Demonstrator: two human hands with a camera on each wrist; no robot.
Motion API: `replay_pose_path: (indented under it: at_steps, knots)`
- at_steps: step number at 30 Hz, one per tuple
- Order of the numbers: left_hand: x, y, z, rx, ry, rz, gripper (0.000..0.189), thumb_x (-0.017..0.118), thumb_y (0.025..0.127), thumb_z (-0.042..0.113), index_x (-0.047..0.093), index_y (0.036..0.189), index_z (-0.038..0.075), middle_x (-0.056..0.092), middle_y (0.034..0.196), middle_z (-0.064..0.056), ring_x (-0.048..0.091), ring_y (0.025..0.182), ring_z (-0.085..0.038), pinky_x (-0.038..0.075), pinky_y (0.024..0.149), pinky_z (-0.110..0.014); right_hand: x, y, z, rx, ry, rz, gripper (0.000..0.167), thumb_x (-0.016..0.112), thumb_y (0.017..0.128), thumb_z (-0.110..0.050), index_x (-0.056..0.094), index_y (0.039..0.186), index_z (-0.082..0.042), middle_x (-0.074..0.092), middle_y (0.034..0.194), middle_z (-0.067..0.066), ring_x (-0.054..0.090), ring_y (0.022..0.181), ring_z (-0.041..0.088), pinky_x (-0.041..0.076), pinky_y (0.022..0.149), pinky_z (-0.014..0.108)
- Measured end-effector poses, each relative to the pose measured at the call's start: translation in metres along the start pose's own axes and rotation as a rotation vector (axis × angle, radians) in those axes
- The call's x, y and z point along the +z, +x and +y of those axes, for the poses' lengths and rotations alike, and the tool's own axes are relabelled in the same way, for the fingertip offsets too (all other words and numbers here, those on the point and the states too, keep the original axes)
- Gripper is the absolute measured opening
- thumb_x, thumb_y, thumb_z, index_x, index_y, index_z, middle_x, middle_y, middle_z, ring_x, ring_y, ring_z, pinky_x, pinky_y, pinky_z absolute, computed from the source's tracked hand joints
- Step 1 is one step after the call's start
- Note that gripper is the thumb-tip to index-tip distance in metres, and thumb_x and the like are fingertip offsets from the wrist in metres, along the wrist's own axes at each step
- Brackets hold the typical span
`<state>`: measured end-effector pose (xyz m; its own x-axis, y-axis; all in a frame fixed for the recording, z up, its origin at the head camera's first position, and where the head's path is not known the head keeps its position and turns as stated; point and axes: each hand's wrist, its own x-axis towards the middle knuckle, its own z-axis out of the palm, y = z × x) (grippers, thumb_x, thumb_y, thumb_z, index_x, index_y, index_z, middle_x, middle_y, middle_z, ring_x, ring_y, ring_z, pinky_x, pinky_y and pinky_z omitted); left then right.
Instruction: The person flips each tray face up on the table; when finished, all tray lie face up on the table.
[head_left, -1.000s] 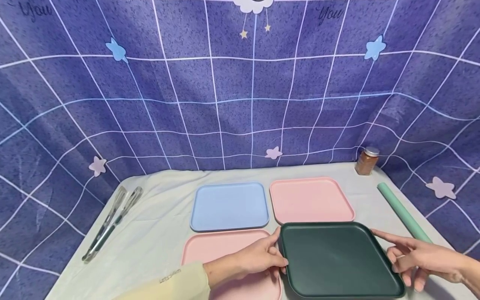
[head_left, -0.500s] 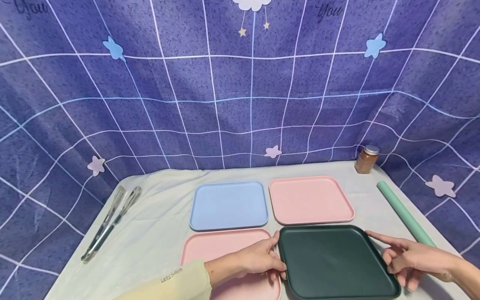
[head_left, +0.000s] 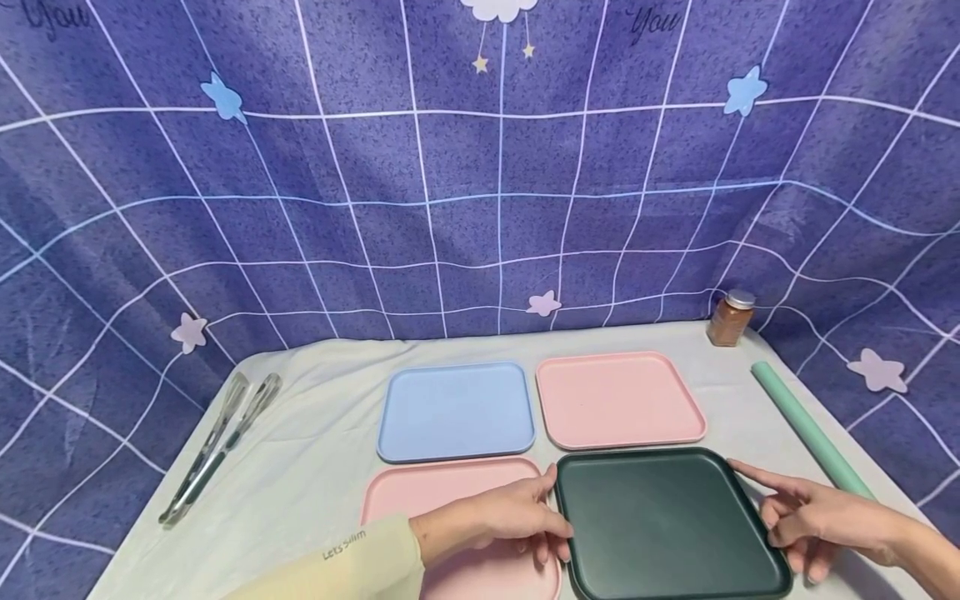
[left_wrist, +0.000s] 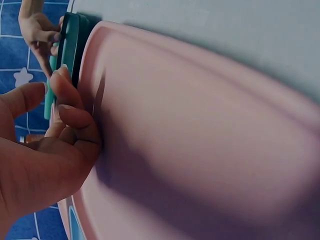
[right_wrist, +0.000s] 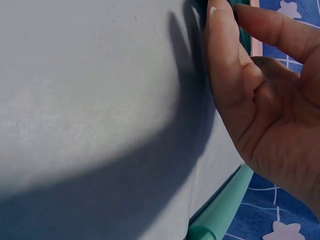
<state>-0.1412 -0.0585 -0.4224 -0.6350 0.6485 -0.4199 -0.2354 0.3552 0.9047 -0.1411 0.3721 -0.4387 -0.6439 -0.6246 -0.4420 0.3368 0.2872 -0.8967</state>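
A dark green rectangular tray (head_left: 671, 521) lies at the front right in the head view, beside a pink tray (head_left: 491, 575). My left hand (head_left: 517, 521) holds its left edge, thumb at the rim and index finger by the far corner. The left forearm crosses over the pink tray. At the opposite edge, my right hand (head_left: 817, 517) grips the green tray, with its index finger stretched along the rim toward the far corner. In the left wrist view, the left hand (left_wrist: 60, 135) has curled fingers near the green tray (left_wrist: 72, 45). The right hand (right_wrist: 265, 95) shows its palm in the right wrist view.
Behind are a blue tray (head_left: 457, 412) and another pink tray (head_left: 618, 400). A green roll (head_left: 810, 429) lies along the right side, with a brown jar (head_left: 731, 320) at the back corner. Metal tongs (head_left: 217, 454) rest on the white-clothed table (head_left: 315, 467) at left. A purple curtain (head_left: 450, 208) hangs behind.
The green tray has shifted slightly left, toward the pink tray, and its far edge sits a little nearer to me. Both hands have stayed at its edges.
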Motion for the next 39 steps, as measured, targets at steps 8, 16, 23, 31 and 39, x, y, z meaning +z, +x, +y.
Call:
replay_pose_path:
  at_steps: [8,16,23,31,39]
  knots:
    - [-0.002,0.002,0.000,-0.011,0.011,-0.016,0.097,0.064,0.094,0.015,-0.006,0.159,-0.003,0.068,0.064,0.005,0.053,0.044,-0.003,0.031,0.042,-0.018,0.002,0.000,-0.006,0.001,-0.071,0.030,0.087,0.054,0.090,0.004,0.023,0.154,-0.046,0.057,0.090,0.006,0.068,0.065,0.020,0.057,0.052,0.032]
    - [-0.002,0.003,-0.002,-0.022,-0.013,-0.028,0.097,0.064,0.095,0.016,-0.007,0.159,-0.001,0.068,0.064,0.003,0.054,0.045,-0.004,0.033,0.041,-0.017,0.007,0.001,-0.011,0.055,-0.119,0.068,0.095,0.055,0.090,0.001,-0.011,0.158,-0.004,0.057,0.088,0.006,0.069,0.063,0.021,0.056,0.050,0.032]
    - [-0.003,0.002,-0.007,-0.032,-0.035,-0.025,0.097,0.064,0.094,0.016,-0.007,0.159,-0.001,0.068,0.064,0.003,0.055,0.045,-0.005,0.035,0.040,-0.017,0.007,0.005,-0.008,0.058,-0.116,0.057,0.095,0.056,0.089,0.001,-0.007,0.160,-0.007,0.058,0.087,0.006,0.069,0.065,0.024,0.056,0.051,0.034]
    - [-0.004,0.006,-0.005,-0.028,-0.042,-0.011,0.097,0.064,0.095,0.019,-0.006,0.159,0.000,0.069,0.065,0.002,0.056,0.045,-0.006,0.037,0.041,-0.018,0.001,0.004,-0.012,0.090,-0.089,0.049,0.097,0.057,0.090,-0.003,-0.009,0.160,-0.011,0.055,0.090,0.005,0.069,0.069,0.023,0.057,0.052,0.036]
    - [-0.004,0.007,-0.005,-0.036,-0.049,-0.021,0.097,0.064,0.095,0.019,-0.007,0.159,-0.001,0.068,0.064,0.003,0.056,0.046,-0.006,0.038,0.041,-0.017,0.001,0.004,-0.009,0.093,-0.087,0.048,0.097,0.055,0.089,-0.002,-0.010,0.161,-0.013,0.056,0.090,0.005,0.068,0.069,0.023,0.057,0.052,0.035]
